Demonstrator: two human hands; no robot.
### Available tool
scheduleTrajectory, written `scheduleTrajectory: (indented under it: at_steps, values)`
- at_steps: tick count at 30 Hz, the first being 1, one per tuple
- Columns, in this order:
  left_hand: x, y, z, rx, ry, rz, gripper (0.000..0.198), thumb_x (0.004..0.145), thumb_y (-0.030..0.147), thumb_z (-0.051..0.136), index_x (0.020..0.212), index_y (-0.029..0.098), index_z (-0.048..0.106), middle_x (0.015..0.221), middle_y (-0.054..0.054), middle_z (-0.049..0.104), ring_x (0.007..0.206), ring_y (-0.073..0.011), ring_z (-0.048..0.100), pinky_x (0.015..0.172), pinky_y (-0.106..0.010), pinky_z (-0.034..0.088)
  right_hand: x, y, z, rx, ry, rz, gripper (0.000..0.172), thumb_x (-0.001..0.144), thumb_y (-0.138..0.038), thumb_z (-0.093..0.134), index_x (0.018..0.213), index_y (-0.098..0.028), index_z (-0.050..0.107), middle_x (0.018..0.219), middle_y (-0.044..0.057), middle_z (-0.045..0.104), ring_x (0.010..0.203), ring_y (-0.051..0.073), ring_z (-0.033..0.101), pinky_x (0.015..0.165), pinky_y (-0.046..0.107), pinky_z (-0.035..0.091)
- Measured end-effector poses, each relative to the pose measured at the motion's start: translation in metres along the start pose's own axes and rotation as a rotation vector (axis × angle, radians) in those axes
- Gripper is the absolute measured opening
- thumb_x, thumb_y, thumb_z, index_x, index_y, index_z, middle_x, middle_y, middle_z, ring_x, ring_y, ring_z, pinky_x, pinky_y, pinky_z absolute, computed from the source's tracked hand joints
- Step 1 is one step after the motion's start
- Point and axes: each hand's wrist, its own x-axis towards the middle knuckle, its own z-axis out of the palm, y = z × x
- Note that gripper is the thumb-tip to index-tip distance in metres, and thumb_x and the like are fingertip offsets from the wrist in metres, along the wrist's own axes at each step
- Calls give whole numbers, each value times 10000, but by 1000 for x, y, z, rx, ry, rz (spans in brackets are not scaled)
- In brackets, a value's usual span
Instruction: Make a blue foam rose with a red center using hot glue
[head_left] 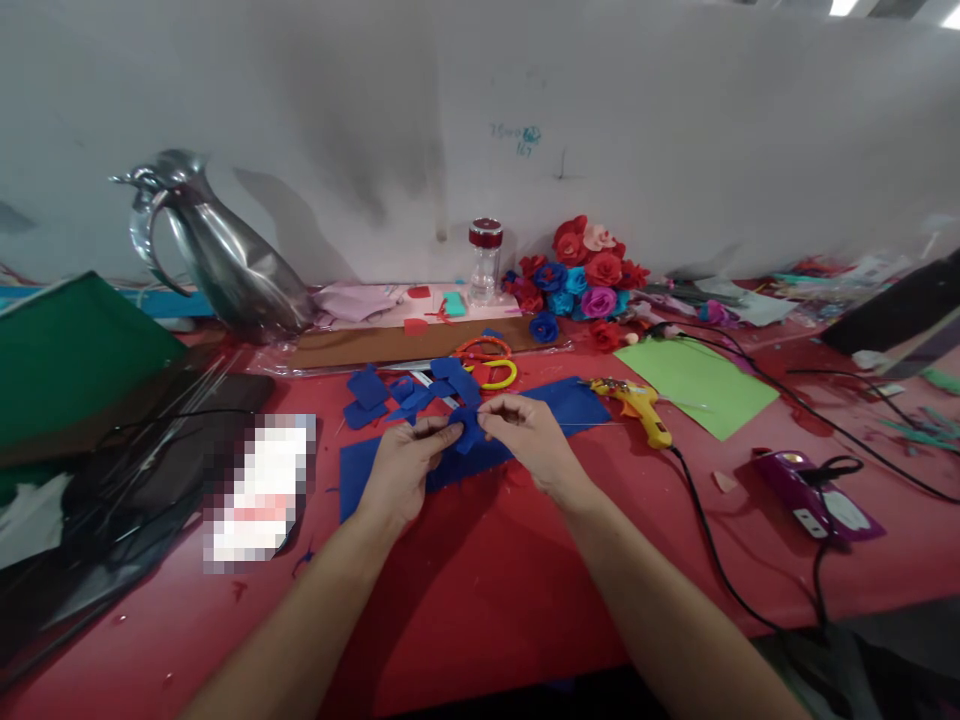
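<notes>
Between my two hands is a small blue felt piece (468, 434), pinched on both sides above the table. My left hand (409, 460) grips its left edge with thumb and fingers. My right hand (529, 435) pinches the upper right edge with closed fingertips. Beneath them lies a larger blue felt sheet (360, 478), partly covered by the hands. Just beyond are several cut blue pieces (367, 390) in a loose pile. Scissors with a yellow and an orange handle (499, 375) rest behind the pile, their blades partly hidden.
A yellow glue gun (641, 410) lies to the right, its cord trailing to a purple power strip (814, 500). Behind are a green sheet (701, 385), a bunch of felt roses (589, 270), a glass jar (486, 262) and a metal jug (221, 250). A blurred-out item (262, 490) sits left.
</notes>
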Motion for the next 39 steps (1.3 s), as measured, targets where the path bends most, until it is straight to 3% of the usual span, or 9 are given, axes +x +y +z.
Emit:
scheduleTrajectory:
  at_steps: [7, 11, 16, 30, 39]
  values:
    - [0, 0, -1, -5, -30, 0, 268, 450, 243, 858, 560, 142, 635, 460, 63, 489, 364, -8, 282, 365, -195, 159, 1, 2, -1, 19, -1, 33, 135, 642, -318, 616, 676, -193, 653, 576, -22, 597, 576, 131, 542, 591, 259, 423]
    - [1, -2, -2, 2, -33, 14, 257, 480, 289, 845, 577, 137, 662, 462, 57, 490, 359, -4, 244, 372, -202, 137, 0, 1, -1, 15, 81, 26, 133, 631, -315, 580, 671, -194, 617, 595, -23, 565, 589, 130, 502, 576, 253, 393]
    - [3, -5, -2, 9, -28, 40, 254, 502, 306, 830, 622, 137, 684, 563, 9, 601, 375, -4, 279, 387, -197, 134, 0, 2, -1, -17, 136, 3, 140, 646, -330, 569, 689, -200, 595, 639, -14, 549, 604, 136, 475, 578, 257, 370]
    - [6, -8, -4, 62, -27, 62, 273, 569, 355, 791, 652, 139, 646, 607, 11, 596, 387, -7, 259, 408, -212, 130, 1, 8, -1, -82, 252, -25, 151, 731, -336, 541, 741, -192, 583, 624, -21, 572, 600, 137, 543, 585, 250, 388]
    - [8, -7, -6, 32, -13, 53, 317, 555, 379, 802, 676, 137, 638, 606, 26, 572, 386, 0, 241, 408, -216, 135, 3, 8, 1, 43, 187, 24, 145, 643, -302, 646, 712, -185, 596, 625, -26, 589, 590, 119, 523, 582, 245, 391]
